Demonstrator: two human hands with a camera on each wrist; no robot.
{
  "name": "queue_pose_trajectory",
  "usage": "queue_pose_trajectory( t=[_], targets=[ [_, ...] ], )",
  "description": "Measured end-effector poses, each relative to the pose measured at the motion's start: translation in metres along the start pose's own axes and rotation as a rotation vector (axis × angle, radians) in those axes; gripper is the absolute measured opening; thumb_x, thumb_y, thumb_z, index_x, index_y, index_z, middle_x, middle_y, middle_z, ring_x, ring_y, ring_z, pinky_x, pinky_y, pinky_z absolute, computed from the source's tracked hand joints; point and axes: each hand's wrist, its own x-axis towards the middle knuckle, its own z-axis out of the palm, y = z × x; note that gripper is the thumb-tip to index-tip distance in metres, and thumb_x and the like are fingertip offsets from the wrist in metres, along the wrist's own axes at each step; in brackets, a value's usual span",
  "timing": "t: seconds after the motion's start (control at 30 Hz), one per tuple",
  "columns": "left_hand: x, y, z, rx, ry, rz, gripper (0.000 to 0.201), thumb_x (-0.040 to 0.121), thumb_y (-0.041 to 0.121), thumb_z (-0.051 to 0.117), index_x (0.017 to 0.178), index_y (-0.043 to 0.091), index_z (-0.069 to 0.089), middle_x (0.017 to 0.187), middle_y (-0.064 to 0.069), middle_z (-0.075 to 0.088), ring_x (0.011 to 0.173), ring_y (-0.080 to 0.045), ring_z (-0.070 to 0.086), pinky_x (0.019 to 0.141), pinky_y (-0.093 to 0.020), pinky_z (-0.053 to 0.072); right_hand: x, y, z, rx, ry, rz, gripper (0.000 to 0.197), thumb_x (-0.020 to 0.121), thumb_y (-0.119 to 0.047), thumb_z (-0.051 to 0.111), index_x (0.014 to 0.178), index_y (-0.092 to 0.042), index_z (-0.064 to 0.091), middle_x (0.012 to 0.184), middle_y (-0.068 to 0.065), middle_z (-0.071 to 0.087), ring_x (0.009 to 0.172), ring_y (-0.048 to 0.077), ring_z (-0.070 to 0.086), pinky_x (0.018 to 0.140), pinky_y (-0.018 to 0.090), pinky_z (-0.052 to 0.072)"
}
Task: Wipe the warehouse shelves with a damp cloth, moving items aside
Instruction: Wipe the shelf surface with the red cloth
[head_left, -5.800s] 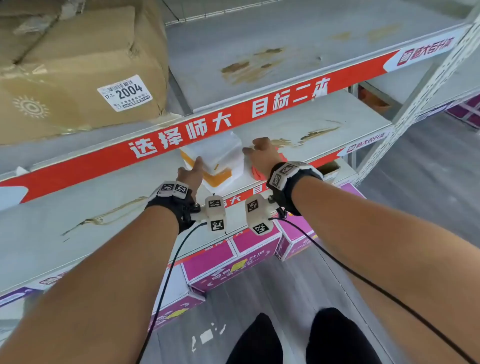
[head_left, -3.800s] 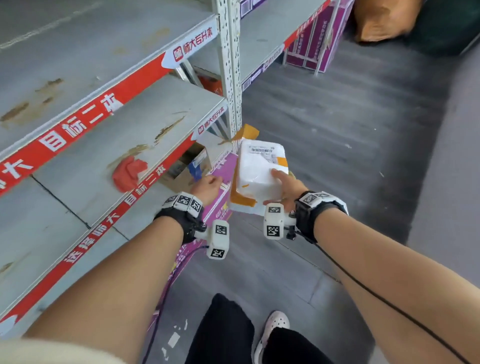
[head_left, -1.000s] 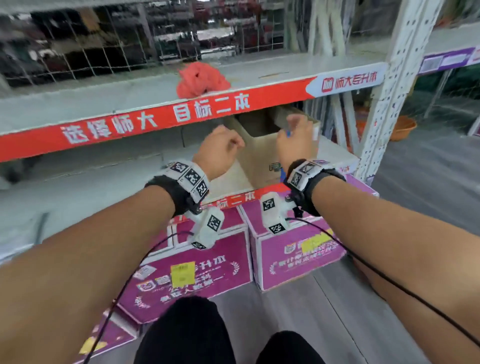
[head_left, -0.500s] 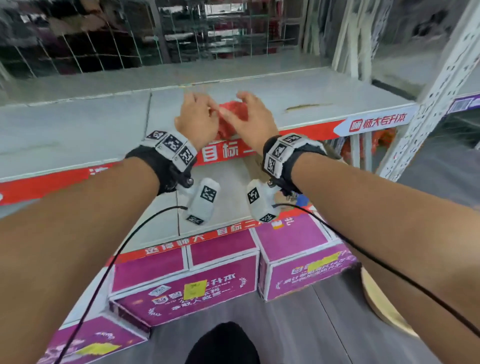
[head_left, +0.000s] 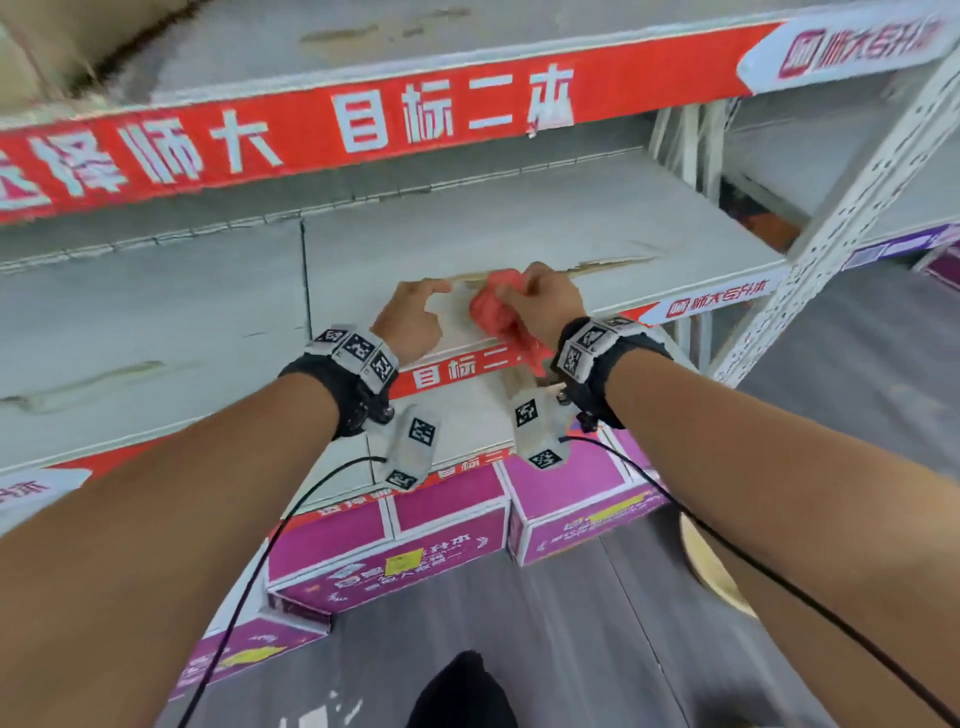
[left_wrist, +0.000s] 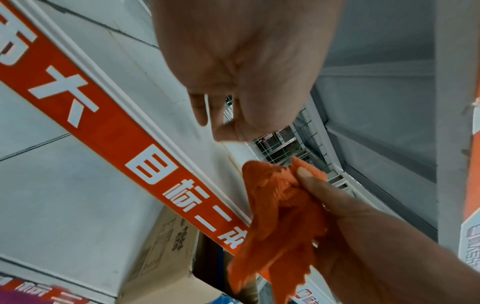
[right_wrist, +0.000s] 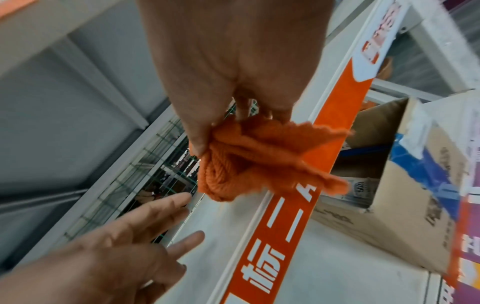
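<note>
Head view: the right hand (head_left: 540, 306) has its grip clamped on a bunched red cloth (head_left: 496, 314), held at the front edge of the middle shelf (head_left: 519, 228), with a tail of the cloth hanging down over the red banner strip (head_left: 452, 366) on that edge. The left hand (head_left: 410, 325) sits just beside it on the shelf front, forefinger pointing toward the cloth, other fingers loosely curled, holding nothing. The shelf board around the hands shows brownish streaks (head_left: 597, 264) behind the cloth. Purple cartons (head_left: 395, 545) stand on the floor below.

Left wrist view: the left hand (left_wrist: 241, 67) is seen from beneath, fingers relaxed and apart, nothing in them. The cloth (left_wrist: 278, 216), orange here, is pinched by the other hand's thumb and fingers just off the shelf lip.

Right wrist view: the right hand (right_wrist: 233, 61) pinches the cloth (right_wrist: 249, 158) at its top, the wad hanging free rather than spread flat. The left hand (right_wrist: 124, 242) reaches in from below with straight fingers, near the cloth but not touching it. An open cardboard box (right_wrist: 405, 185) sits on the level beneath.

The step in hand looks like taking up the cloth to begin wiping this shelf. The next move probably calls for flattening the wad under the palm and pressing it onto the board, then sweeping toward the streaks; the free hand could help spread it or brace on the shelf edge
</note>
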Motion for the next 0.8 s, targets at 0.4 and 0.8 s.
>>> queue_pose_trajectory(
  t=[0.4,0.8],
  targets=[
    [-0.036,0.066,-0.043,0.101,-0.273,-0.056,0.046,0.08,0.02,0.064,0.124,0.018,0.051,0.113,-0.014,0.063,0.103,-0.031,0.06,0.087,-0.034,0.047,-0.053,-0.045,-0.085,0.338,-0.137,0.288,0.031,0.083,-0.013,0.067,0.058,-0.019,0.05,0.062,0.001,0.052,0.067,0.019,0.05,0.073,0.033,0.042],
    [-0.062,0.154,-0.048,-0.228,-0.698,0.012,0.06,0.084,0.011,0.069,0.134,0.021,0.037,0.13,-0.001,0.046,0.117,-0.017,0.047,0.093,-0.025,0.04,-0.072,-0.084,-0.141,0.544,-0.213,0.302,0.037,0.085,0.014,0.042,0.066,-0.014,0.054,0.08,0.006,0.059,0.063,0.012,0.056,0.052,0.018,0.047]
  ],
)
